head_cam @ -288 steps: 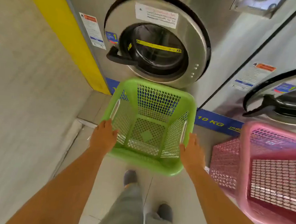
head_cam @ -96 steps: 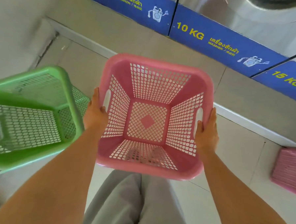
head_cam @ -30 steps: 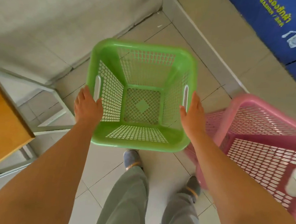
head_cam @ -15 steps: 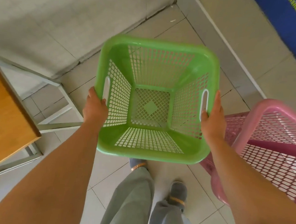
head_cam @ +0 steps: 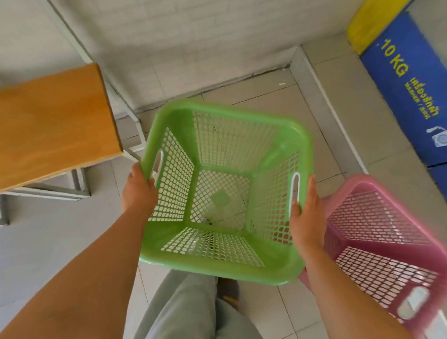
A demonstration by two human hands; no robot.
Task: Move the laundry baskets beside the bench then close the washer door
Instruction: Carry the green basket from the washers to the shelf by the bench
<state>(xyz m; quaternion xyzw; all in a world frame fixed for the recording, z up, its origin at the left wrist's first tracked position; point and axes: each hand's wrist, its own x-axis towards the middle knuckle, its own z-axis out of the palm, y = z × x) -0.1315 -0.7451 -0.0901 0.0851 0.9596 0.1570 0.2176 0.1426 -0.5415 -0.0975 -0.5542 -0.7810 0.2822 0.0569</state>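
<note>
I hold an empty green mesh laundry basket point(head_cam: 219, 269) above the tiled floor. My left hand point(head_cam: 138, 190) grips its left rim at the handle slot, and my right hand point(head_cam: 306, 217) grips the right rim. A pink laundry basket point(head_cam: 395, 230) stands on the floor just right of the green one, partly behind my right arm. The wooden bench point(head_cam: 46, 126) with its white metal frame is at the left, close to the green basket's left side. The washer door is out of view; only the blue base panel point(head_cam: 413, 91) of the washers shows at the upper right.
A grey wall point(head_cam: 185, 30) runs across the top, meeting the floor in a corner beyond the baskets. A raised step point(head_cam: 324, 107) runs along the washers. My legs and shoes point(head_cam: 226, 288) are below the green basket.
The green basket has stayed in both hands while the view swung left and up: the bench now shows more fully at the left, and the washer panel has come into view.
</note>
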